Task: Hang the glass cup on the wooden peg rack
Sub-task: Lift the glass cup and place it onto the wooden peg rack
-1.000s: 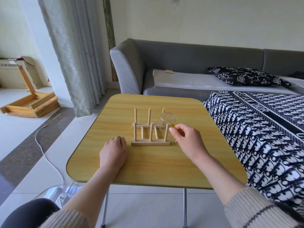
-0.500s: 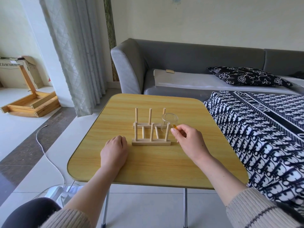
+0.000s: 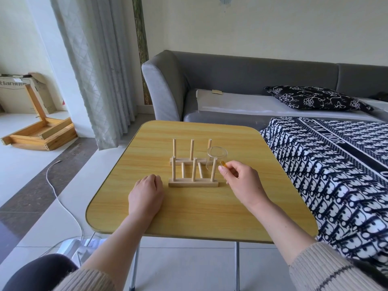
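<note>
A wooden peg rack (image 3: 193,182) with two rows of upright pegs stands in the middle of the yellow table (image 3: 189,215). A clear glass cup (image 3: 217,154) with an amber handle sits at the rack's right end, mouth up, between the right front peg and the right back peg. My right hand (image 3: 241,181) pinches the cup's handle with thumb and forefinger. Just left of the rack's base, my left hand (image 3: 146,194) rests on the table as a loose fist and holds nothing.
A grey sofa (image 3: 241,85) with a black patterned pillow (image 3: 315,98) stands behind the table. A black-and-white patterned cover (image 3: 336,164) lies to the right. A curtain (image 3: 96,70), a wooden frame (image 3: 39,133) and a white cable (image 3: 60,202) are on the floor to the left.
The cup and my right hand have shifted slightly right and nearer, beside the right front peg. My left hand has stayed in place.
</note>
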